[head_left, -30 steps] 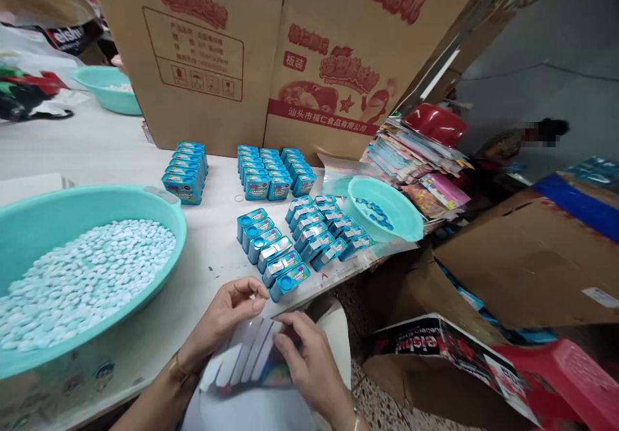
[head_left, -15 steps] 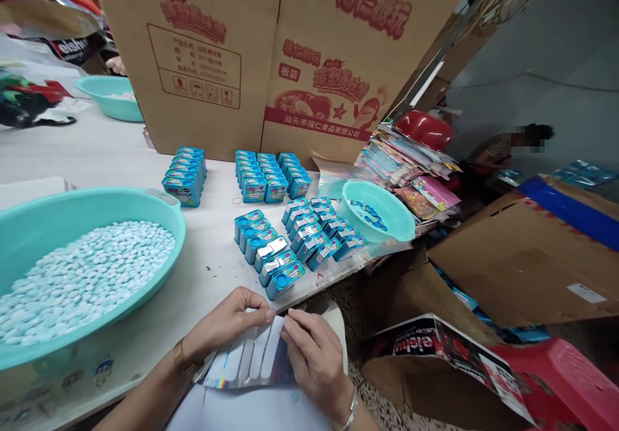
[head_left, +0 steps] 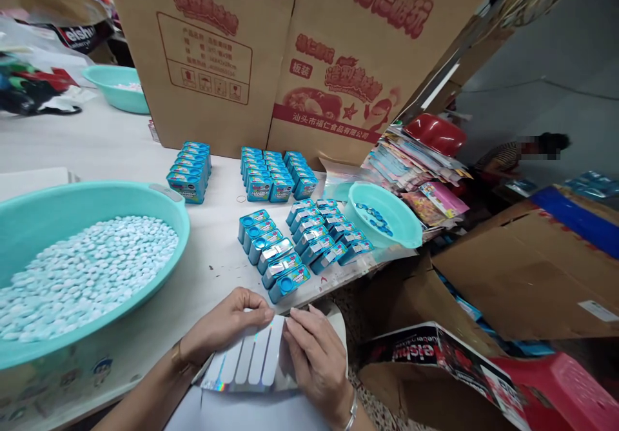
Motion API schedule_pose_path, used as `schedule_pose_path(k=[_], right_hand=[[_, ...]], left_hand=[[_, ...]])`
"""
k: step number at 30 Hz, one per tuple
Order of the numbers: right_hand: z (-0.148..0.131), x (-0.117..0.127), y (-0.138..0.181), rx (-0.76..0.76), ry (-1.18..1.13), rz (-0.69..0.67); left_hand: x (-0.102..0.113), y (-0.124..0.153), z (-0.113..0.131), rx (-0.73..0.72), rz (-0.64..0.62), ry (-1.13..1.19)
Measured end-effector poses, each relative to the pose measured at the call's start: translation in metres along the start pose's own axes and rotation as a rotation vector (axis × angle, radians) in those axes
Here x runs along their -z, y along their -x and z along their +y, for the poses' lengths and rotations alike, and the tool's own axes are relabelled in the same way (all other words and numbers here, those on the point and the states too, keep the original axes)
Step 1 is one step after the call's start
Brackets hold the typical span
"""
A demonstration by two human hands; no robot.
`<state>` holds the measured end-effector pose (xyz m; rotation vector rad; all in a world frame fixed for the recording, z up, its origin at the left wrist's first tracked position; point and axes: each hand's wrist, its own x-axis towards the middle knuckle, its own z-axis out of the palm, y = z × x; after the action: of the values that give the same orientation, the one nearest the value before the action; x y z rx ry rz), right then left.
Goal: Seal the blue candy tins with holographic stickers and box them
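Observation:
A shiny silver sticker sheet (head_left: 244,360) with long pale strips lies over my lap, below the table's front edge. My left hand (head_left: 232,321) is closed on its upper edge, thumb on top. At the sheet's right side my right hand (head_left: 316,353) is closed, thumb and fingertips pinched on the edge; some fingers are hidden beneath. Just beyond my hands stand small blue tins (head_left: 273,257) in a slanted row, some with a silver strip across the lid. More blue tins (head_left: 329,234) with silver strips stand beside them.
A large turquoise basin (head_left: 169,250) of pale blue candies fills the left side. A smaller turquoise basin (head_left: 409,221) holds blue round pieces. Tall cardboard cartons (head_left: 271,44) stand behind grouped tins (head_left: 271,176). Open boxes (head_left: 527,270) and a pink stool (head_left: 570,392) are at right; a person (head_left: 512,153) sits beyond.
The view has shifted slightly, so the background sits a little further right. Both hands keep their hold on the sticker sheet, with the right fingers slightly shifted.

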<state>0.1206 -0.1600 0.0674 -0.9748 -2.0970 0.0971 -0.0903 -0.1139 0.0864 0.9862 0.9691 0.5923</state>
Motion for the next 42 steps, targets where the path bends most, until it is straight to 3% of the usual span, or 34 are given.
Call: schedule_pose_path(k=[6,9,12,14,17,19,23,28,32,42], right_hand=[[-0.007,0.002,-0.014,-0.188,-0.095,-0.048],[-0.01,0.016,-0.022,-0.209,-0.14,-0.043],[-0.01,0.032,-0.033,-0.362,-0.246,-0.047],[-0.007,0.038,-0.043,-0.508,-0.313,-0.08],[0.0,0.035,-0.059,-0.654,-0.409,-0.117],[0.004,0.028,-0.066,-0.703,-0.465,-0.118],[0.011,0.009,-0.069,-0.746,-0.479,-0.113],[0.02,-0.01,-0.066,-0.708,-0.202,-0.082],[0.026,-0.018,-0.068,-0.616,0.005,-0.05],[0.039,-0.026,-0.069,-0.616,-0.008,-0.17]], left_hand=[[0.006,-0.006,0.0,-0.053,-0.015,-0.122],[0.012,-0.012,-0.011,-0.132,0.128,-0.338],[0.013,-0.012,-0.023,-0.322,0.254,-0.525],[0.009,-0.008,-0.027,-0.329,0.148,-0.475],[0.002,-0.002,-0.025,-0.221,-0.104,-0.195],[-0.003,0.0,-0.02,-0.226,-0.16,-0.044],[-0.009,-0.009,-0.013,-0.202,-0.037,-0.014],[-0.01,-0.027,-0.014,-0.157,0.117,-0.063],[-0.008,-0.035,-0.018,-0.156,0.148,-0.11],[-0.003,-0.048,-0.034,-0.147,0.144,-0.031]])
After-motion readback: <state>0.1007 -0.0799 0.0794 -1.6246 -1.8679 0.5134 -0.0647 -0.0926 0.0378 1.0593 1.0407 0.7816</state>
